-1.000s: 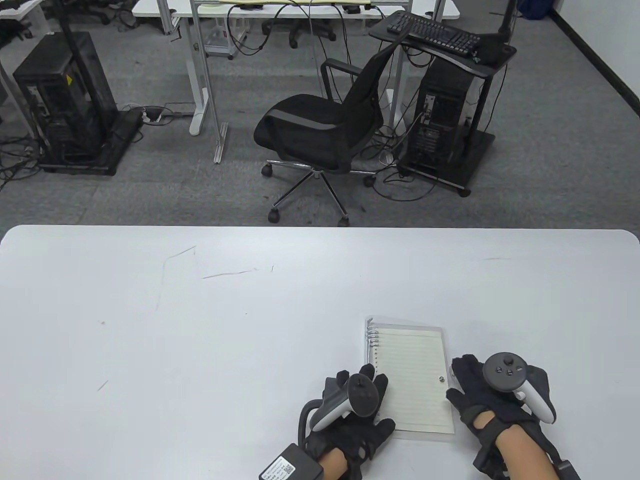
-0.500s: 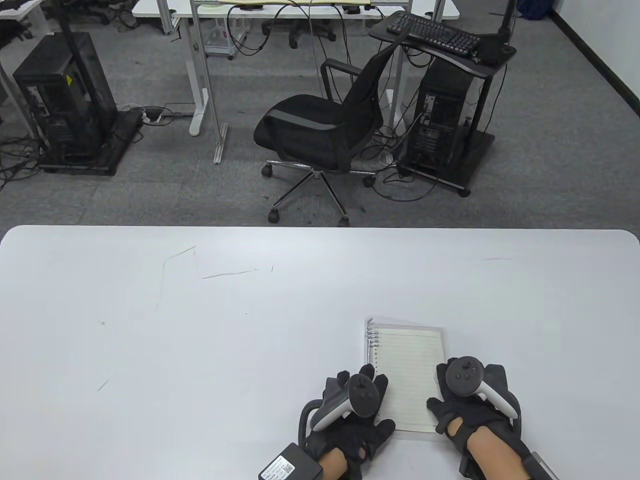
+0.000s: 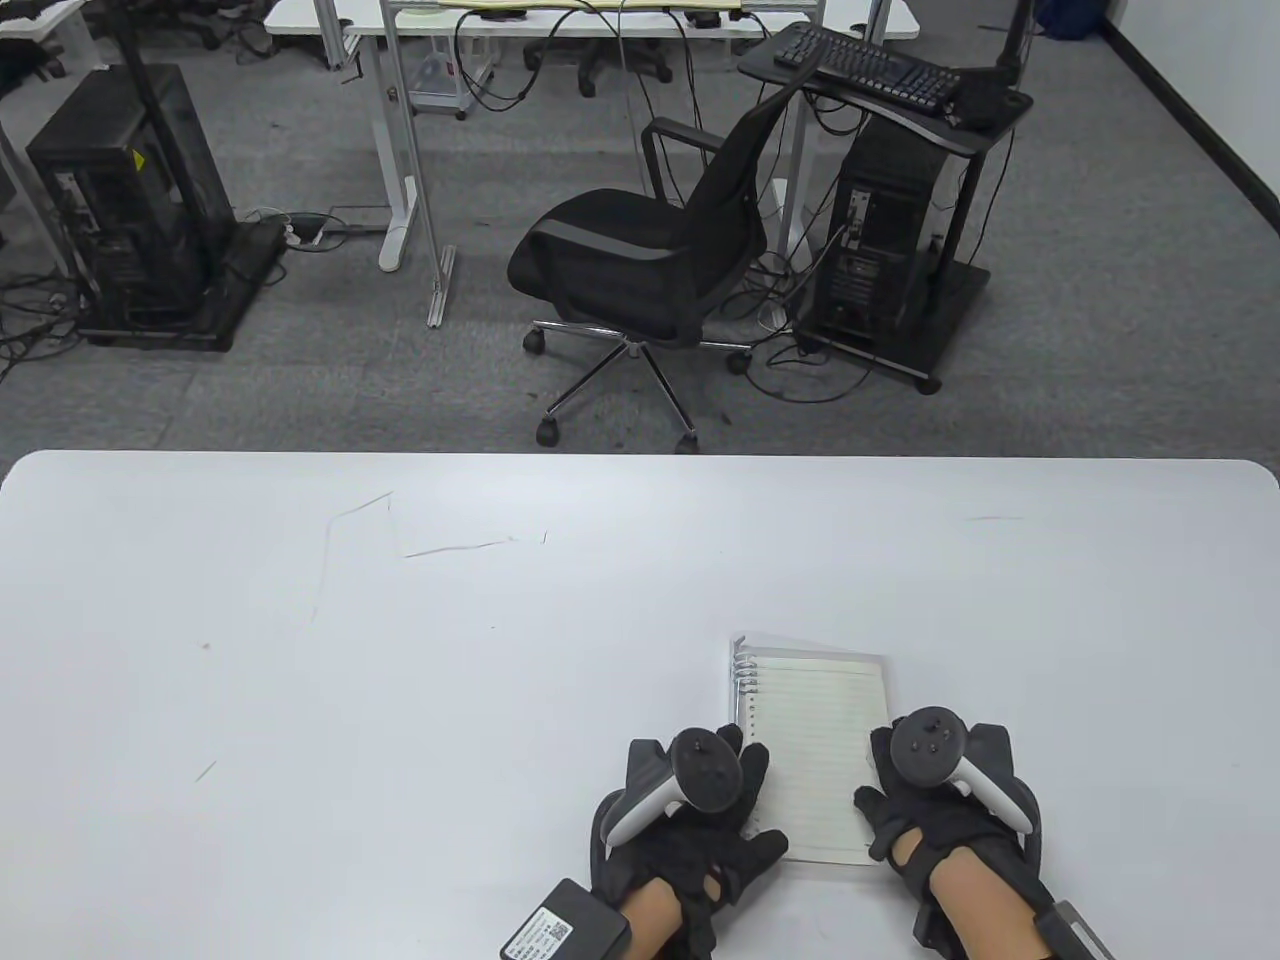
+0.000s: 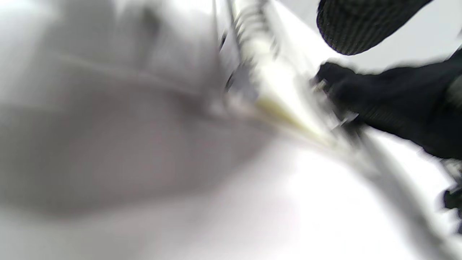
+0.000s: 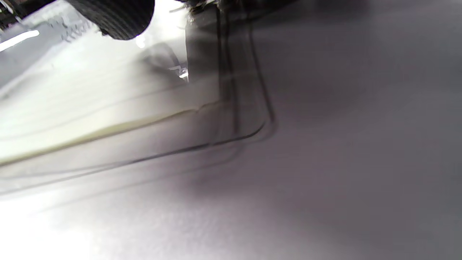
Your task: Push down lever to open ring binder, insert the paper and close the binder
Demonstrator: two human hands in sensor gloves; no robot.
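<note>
- Lying flat on the white surface (image 3: 400, 650), near its front edge and right of centre, the ring binder (image 3: 812, 745) shows a lined paper (image 3: 815, 760) on top, with its metal rings (image 3: 742, 680) along the left side.
- The left hand (image 3: 695, 810) sits at the binder's near-left corner, fingers (image 3: 755, 765) reaching over the ring side; whether they grip anything I cannot tell, since the tracker hides them.
- The right hand (image 3: 935, 800) rests on the binder's right edge, fingers (image 3: 880, 750) lying on the page; whether they pinch it I cannot tell.
- Both wrist views are blurred.
- Beyond the surface stand an office chair (image 3: 640, 260) and a computer tower (image 3: 885, 240).
</note>
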